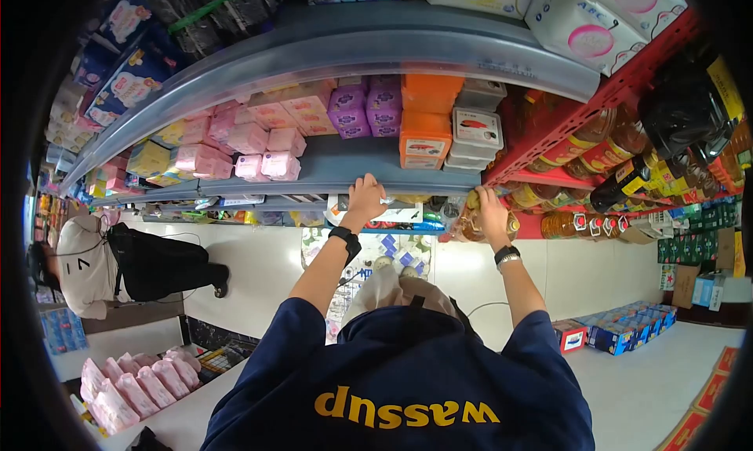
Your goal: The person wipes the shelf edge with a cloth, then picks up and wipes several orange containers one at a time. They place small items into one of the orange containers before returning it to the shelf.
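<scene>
Currently grey shelf [333, 159] spanning above pale floor [263, 255], bearing two purple stacks [365, 108]; left hand [365, 199] and right hand [491, 212] resting at its front edge, fingers parting slightly, clamping unclear; one person [149, 264] standing leftward.

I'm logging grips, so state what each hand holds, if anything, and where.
No goods are visibly held. The left hand is at the shelf edge; whether the right hand, also there, holds anything cannot be told.

Glossy clear plastic strip [329, 47]; smooth grey metal-look shelf [345, 162]; matt navy cloth shirt [408, 372].
</scene>
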Motion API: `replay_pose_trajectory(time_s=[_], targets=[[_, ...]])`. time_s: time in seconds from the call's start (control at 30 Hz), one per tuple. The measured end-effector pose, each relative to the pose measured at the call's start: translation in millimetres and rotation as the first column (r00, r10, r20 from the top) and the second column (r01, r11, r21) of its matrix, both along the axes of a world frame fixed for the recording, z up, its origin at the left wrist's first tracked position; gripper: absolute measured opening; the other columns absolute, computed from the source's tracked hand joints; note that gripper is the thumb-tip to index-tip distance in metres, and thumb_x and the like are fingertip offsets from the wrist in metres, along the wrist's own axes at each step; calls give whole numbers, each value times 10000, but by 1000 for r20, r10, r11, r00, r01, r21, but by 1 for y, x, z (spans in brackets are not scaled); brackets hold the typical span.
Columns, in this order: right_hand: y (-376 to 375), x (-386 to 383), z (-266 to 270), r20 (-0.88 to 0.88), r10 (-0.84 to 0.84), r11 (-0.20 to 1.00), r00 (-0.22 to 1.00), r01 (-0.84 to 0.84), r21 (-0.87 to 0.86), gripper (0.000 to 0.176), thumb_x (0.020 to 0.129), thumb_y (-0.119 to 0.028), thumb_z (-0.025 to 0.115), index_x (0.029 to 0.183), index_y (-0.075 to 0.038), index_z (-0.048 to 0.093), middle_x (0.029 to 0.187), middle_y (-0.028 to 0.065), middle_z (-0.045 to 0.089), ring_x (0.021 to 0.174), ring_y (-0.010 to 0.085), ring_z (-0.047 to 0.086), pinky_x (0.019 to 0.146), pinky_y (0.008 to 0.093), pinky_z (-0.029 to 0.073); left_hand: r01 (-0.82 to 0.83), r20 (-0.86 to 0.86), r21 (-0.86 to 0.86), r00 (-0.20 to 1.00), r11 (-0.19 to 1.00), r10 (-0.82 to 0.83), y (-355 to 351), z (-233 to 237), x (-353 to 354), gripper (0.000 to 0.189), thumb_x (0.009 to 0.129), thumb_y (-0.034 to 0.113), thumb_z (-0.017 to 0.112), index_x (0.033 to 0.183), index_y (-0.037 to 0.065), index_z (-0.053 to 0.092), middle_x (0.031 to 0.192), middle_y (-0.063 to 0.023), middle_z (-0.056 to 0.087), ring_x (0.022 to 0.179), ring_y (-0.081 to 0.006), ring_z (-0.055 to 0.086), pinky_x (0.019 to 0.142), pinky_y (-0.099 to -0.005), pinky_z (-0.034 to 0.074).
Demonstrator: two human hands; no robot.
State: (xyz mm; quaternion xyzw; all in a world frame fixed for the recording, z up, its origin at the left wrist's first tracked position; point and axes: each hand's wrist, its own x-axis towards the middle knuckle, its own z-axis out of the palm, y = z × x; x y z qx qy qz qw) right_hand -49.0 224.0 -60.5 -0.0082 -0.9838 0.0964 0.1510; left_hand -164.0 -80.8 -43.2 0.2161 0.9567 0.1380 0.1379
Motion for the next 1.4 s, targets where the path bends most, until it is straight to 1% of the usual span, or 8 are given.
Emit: replay_pose_trajectory(time_s=[0.17,0.47,0.67,0.77,0.83,0.9,1.27,1.4], targets=[[5,18,15,74,-265,927,962,275,-255,546,686,-76,675,1179,-126,447,1109,97,516,926,317,571,715,395,494,-8,24,12,1000,1000,8,0,2,-2,213,628,234,727,809,170,637,1049,-50,403,1038,-262,396,897,-428,322],[0,18,55,-172,-304,799,937,152,-582,345,764,-73,630,1094,-40,534,1019,168,593,943,345,573,787,358,461,-3,-18,175,1000,985,7,-12,-3,21,278,697,243,667,959,164,615,1095,-99,458,1039,-322,458,888,-446,370],[-32,56,34,-30,-283,717,959,191,-670,195,883,-141,526,976,22,578,870,163,633,782,269,616,715,309,459,-73,442,486,880,871,-173,-30,-2,89,334,781,273,617,1027,49,587,944,-170,620,890,-307,603,773,-373,477],[-54,81,31,-15,-284,631,959,175,-756,232,908,-176,495,967,29,584,840,143,634,746,225,603,703,309,458,22,434,515,855,857,-283,-39,9,122,353,802,295,611,1043,38,591,870,-162,634,841,-294,620,755,-353,483],[-64,93,25,186,-382,365,905,332,-870,241,916,-182,485,967,32,584,834,127,635,737,187,585,708,310,459,-117,538,543,809,831,-238,-41,20,134,298,834,238,606,1061,47,576,924,-112,630,876,-211,607,788,-307,472],[-72,101,27,145,-397,374,906,304,-876,237,913,-181,489,976,28,581,840,125,636,751,177,584,710,309,461,-118,529,512,824,851,-204,-39,35,140,304,842,233,594,1078,44,567,932,-117,627,878,-211,606,805,-309,471],[-70,91,70,-5,-448,541,894,267,-797,298,808,-131,605,1065,11,552,950,177,628,888,268,614,793,333,460,-182,277,741,960,646,-47,-21,120,126,225,821,20,569,1045,13,577,912,-100,630,860,-177,616,765,-293,476],[-65,94,76,-42,-476,529,878,248,-812,322,780,-122,618,1069,4,555,984,179,619,931,277,601,822,340,450,106,-366,667,909,738,199,-34,191,91,236,797,105,618,1026,54,589,981,-97,600,970,-282,558,848,-360,426]])
